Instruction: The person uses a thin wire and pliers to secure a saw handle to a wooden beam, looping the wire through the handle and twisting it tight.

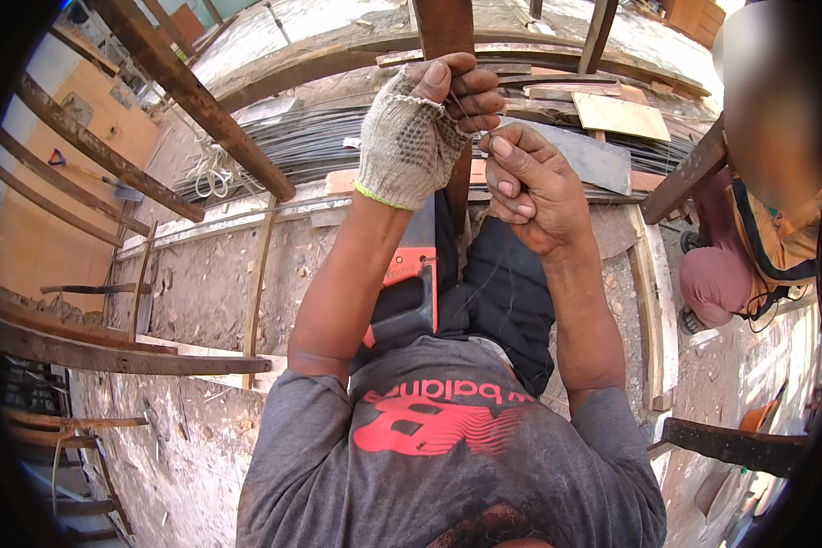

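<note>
My left hand (429, 119) wears a grey knitted glove with dark dots and bare fingertips. Its fingers are curled, the thumb against the forefinger. Close beside it, my bare right hand (532, 183) is closed in a pinch. A very thin strand, like fine wire or thread, shows faintly between the two hands and hangs below the right one; its exact kind is hard to make out. Below my left wrist, a handsaw with an orange and black handle (432, 297) rests against my dark trousers, its blade pointing away from me.
Straight ahead rises a brown wooden post (446, 27). Beyond my hands lie a bundle of dark rods (292, 137), a light board (621, 116) and a grey sheet (580, 157). Timber beams (201, 100) cross on the left. A person (749, 247) is low down at the right.
</note>
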`<action>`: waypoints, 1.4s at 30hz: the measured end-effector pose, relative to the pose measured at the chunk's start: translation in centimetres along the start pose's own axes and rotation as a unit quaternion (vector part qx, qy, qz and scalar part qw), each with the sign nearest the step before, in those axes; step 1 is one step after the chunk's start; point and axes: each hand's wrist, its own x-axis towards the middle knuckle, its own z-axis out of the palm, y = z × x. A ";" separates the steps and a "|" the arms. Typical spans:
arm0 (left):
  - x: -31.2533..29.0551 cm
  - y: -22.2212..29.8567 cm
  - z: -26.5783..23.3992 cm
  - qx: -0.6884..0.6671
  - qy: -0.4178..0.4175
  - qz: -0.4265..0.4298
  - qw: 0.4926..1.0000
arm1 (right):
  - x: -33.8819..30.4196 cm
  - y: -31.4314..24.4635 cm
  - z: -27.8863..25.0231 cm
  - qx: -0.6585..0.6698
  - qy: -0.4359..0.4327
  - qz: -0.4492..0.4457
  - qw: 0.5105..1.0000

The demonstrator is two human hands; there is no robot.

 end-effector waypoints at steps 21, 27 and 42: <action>-3.6 2.7 0.6 0.700 -0.094 0.021 0.708 | -3.9 -4.4 -2.2 -0.692 -0.044 -0.222 0.686; -7.5 0.0 -0.9 0.647 -0.037 0.035 0.761 | -3.8 -1.4 -1.8 -0.639 -0.073 -0.149 0.751; -10.3 2.6 -4.2 0.665 -0.146 -0.024 0.732 | -4.6 6.6 -1.1 -0.537 -0.021 -0.144 0.831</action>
